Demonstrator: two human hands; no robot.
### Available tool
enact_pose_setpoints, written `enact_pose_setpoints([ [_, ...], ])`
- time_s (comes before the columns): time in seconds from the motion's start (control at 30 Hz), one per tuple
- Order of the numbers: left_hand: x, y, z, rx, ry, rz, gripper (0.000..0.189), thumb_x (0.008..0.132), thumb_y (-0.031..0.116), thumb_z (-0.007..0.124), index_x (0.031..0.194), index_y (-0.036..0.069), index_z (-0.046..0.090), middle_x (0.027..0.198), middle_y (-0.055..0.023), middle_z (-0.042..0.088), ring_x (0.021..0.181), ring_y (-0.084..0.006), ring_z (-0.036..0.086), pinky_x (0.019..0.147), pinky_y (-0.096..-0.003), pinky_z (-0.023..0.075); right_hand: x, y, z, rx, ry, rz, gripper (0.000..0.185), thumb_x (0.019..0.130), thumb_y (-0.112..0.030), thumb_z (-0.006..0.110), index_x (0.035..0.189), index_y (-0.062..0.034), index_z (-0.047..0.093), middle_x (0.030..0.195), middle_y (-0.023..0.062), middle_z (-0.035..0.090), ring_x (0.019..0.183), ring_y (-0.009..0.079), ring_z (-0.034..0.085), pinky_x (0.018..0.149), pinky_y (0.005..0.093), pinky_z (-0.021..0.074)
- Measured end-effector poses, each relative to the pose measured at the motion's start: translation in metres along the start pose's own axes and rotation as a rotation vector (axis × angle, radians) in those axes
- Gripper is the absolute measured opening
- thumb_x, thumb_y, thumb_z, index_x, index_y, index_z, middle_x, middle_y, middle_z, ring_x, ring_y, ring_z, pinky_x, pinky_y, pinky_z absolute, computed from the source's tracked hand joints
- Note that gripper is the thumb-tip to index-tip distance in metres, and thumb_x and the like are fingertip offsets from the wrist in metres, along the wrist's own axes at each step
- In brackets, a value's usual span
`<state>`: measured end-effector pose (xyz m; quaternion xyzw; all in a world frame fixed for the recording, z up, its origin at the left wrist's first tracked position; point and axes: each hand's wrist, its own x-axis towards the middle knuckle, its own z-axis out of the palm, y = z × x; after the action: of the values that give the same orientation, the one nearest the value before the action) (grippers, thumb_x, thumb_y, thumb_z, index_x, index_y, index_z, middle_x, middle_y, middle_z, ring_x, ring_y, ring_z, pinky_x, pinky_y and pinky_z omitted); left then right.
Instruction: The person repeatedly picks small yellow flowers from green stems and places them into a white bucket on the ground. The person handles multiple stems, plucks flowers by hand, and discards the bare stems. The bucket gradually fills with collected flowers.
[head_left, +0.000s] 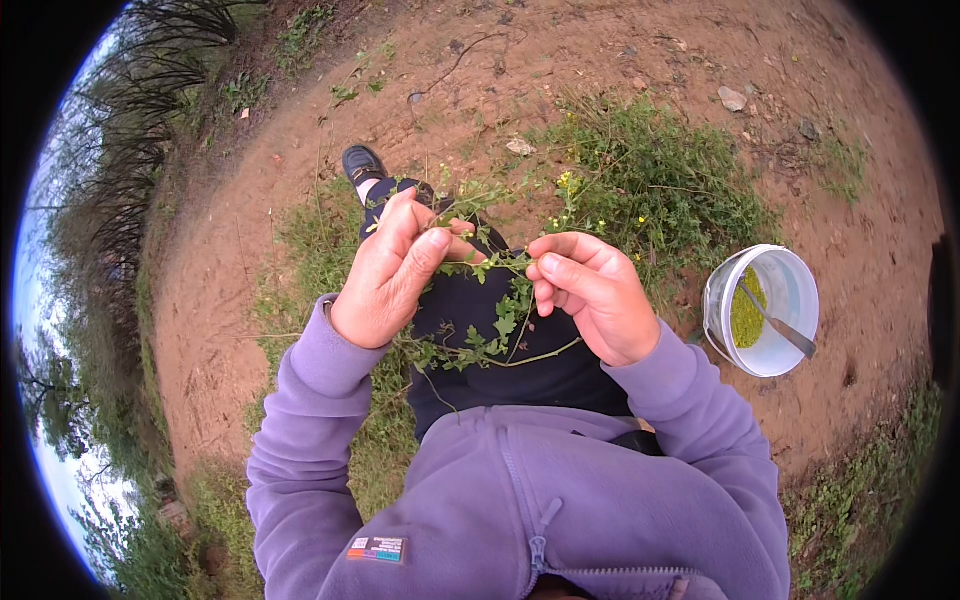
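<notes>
My left hand (400, 268) holds a thin green stem of a leafy plant (510, 315) between thumb and fingers. Opposite it, my right hand (589, 289) pinches the same plant at a small bud or flower head between thumb and forefinger. The plant's lobed leaves and trailing stems hang over my dark trousers. Small yellow flowers (568, 181) show just beyond my hands. To the right a white plastic bucket (796, 292) stands tilted in view, with yellow-green bits (747, 309) inside and a metal-bladed or metal-handled tool (789, 334) leaning over its rim.
A heap of green plants (664, 184) lies on the bare brown soil ahead, left of the bucket. Low weeds grow beside my legs. A pale stone (732, 99) lies farther off at the right. Shrubs (112, 225) and trees line the far left.
</notes>
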<state>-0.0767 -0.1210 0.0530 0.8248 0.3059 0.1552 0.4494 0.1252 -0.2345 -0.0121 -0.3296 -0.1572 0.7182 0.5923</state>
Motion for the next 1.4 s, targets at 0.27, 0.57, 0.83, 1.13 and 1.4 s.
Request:
enact_pose_setpoints([
  [0.27, 0.001, -0.006, 0.008, 0.185, -0.105, 0.013, 0.007, 0.086, 0.014, 0.066, 0.084, 0.011, 0.06, 0.076, 0.0048, 0.063, 0.081, -0.0089, 0.058, 0.11, -0.0473, 0.0102, -0.001, -0.002, -0.001, -0.14, 0.015, -0.075, 0.021, 0.09, -0.008, 0.059, 0.108, 0.0029, 0.058, 0.09, 0.0076, 0.063, 0.073, 0.0105, 0.059, 0.065, 0.0239, 0.0509],
  [0.57, 0.0, -0.007, 0.009, 0.159, -0.082, 0.054, 0.012, 0.084, 0.013, 0.067, 0.075, 0.011, 0.06, 0.065, 0.0072, 0.057, 0.074, -0.0094, 0.055, 0.107, -0.0445, 0.0158, 0.001, 0.001, -0.009, -0.178, 0.056, -0.089, 0.019, 0.09, -0.007, 0.059, 0.106, 0.0036, 0.059, 0.087, 0.0074, 0.063, 0.07, 0.0111, 0.06, 0.063, 0.0243, 0.0518],
  [0.83, 0.0, -0.001, 0.001, 0.213, -0.202, 0.042, 0.009, 0.081, 0.014, 0.069, 0.075, 0.01, 0.063, 0.066, 0.004, 0.057, 0.07, -0.0133, 0.056, 0.105, -0.0453, 0.0197, 0.008, -0.019, -0.015, -0.027, -0.092, 0.074, 0.019, 0.089, -0.013, 0.058, 0.105, -0.0014, 0.058, 0.09, 0.0034, 0.062, 0.075, 0.008, 0.056, 0.065, 0.0222, 0.0469],
  [1.13, 0.002, 0.003, 0.002, 0.267, -0.271, 0.077, 0.012, 0.079, 0.012, 0.069, 0.071, 0.01, 0.061, 0.065, 0.0032, 0.056, 0.072, -0.0146, 0.056, 0.106, -0.0476, 0.0187, 0.022, -0.022, 0.009, -0.482, -0.236, 0.203, 0.026, 0.092, -0.029, 0.061, 0.095, -0.0037, 0.064, 0.076, -0.0062, 0.055, 0.063, 0.0022, 0.045, 0.055, 0.0177, 0.0363],
  [1.4, 0.004, -0.001, -0.001, 0.252, -0.337, 0.022, 0.006, 0.082, 0.015, 0.067, 0.079, 0.01, 0.065, 0.063, 0.0044, 0.057, 0.075, -0.0138, 0.057, 0.107, -0.0465, 0.0173, 0.022, -0.026, -0.01, -0.635, -0.212, 0.252, 0.027, 0.094, -0.03, 0.056, 0.086, -0.0057, 0.061, 0.07, -0.0053, 0.051, 0.058, 0.0019, 0.041, 0.05, 0.0178, 0.0323],
])
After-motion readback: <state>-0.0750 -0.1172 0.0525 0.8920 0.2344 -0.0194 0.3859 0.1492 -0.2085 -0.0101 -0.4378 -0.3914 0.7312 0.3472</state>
